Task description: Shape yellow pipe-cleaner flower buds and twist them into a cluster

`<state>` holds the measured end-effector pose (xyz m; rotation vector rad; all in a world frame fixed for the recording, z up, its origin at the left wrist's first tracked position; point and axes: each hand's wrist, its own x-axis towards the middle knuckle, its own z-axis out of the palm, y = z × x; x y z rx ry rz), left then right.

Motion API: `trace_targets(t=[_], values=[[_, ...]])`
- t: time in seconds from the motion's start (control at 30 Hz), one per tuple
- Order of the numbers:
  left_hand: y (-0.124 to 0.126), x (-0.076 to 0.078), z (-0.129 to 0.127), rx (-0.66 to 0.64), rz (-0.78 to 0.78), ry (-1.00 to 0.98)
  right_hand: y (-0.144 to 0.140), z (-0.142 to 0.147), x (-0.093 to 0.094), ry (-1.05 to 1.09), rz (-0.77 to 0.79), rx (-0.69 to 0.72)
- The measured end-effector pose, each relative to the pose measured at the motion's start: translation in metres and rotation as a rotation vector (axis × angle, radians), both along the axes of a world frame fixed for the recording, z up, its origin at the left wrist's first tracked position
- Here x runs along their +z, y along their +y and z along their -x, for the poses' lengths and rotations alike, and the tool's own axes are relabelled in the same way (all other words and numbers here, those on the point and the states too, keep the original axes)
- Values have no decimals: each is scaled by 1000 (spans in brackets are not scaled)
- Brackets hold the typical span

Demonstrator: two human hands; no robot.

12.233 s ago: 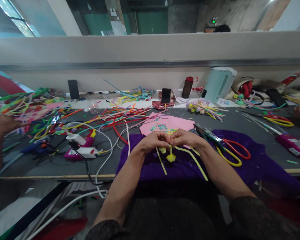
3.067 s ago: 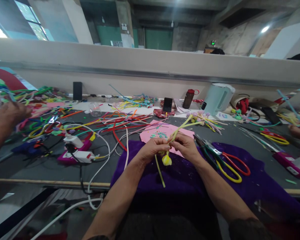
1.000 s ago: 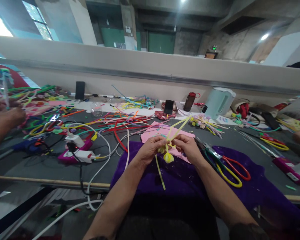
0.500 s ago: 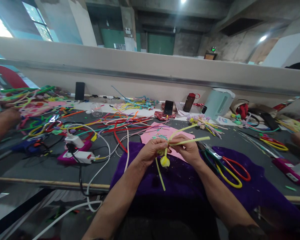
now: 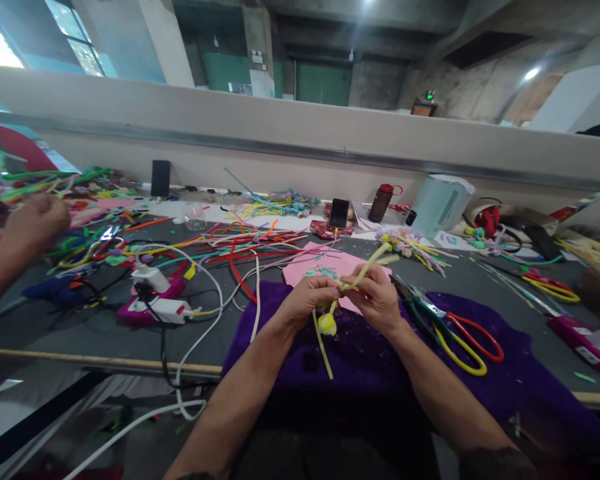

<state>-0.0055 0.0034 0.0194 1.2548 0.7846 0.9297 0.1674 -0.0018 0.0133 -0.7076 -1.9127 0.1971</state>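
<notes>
- Left hand (image 5: pixel 307 300) and right hand (image 5: pixel 377 297) both pinched tight on the yellow-green pipe cleaners (image 5: pixel 361 272), meeting at one twist point above the purple cloth (image 5: pixel 360 347).
- Small yellow pompom-like bud (image 5: pixel 327 325) hangs just under the left thumb; one loose stem trails down onto the cloth.
- Free ends stick up and away toward the pink felt sheet (image 5: pixel 325 261).
- Risk: the twist looks held by fingertip pressure only. If either pinch eases, I'd expect the wires to spring apart and the bud to drop.
- Risk: the long free ends sweep close to the pastel flower bunch (image 5: pixel 405 240) and could snag it.
- Scissors (image 5: pixel 460 330) lie just beside the right wrist, blades toward the hands; a wide elbow move could knock them.
- Against half a second earlier: the upper stem stuck out sideways to the right, now it angles up and back. Hands sit closer together, bud slightly lower.
- Co-worker's hand (image 5: pixel 35 220) at far left is now raised over the pipe-cleaner pile.
</notes>
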Motion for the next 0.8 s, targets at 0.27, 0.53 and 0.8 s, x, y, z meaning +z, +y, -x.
trace_targets(t=[0.27,0.53,0.8], values=[[-4,4,1,-1,-55,68,2,-6,8,-237,-72,-14],[-6,-4,-7,244,-344,307,-1,3,5,-157,208,-160],[-6,0,-8,157,-256,234,5,-6,13,36,680,41]])
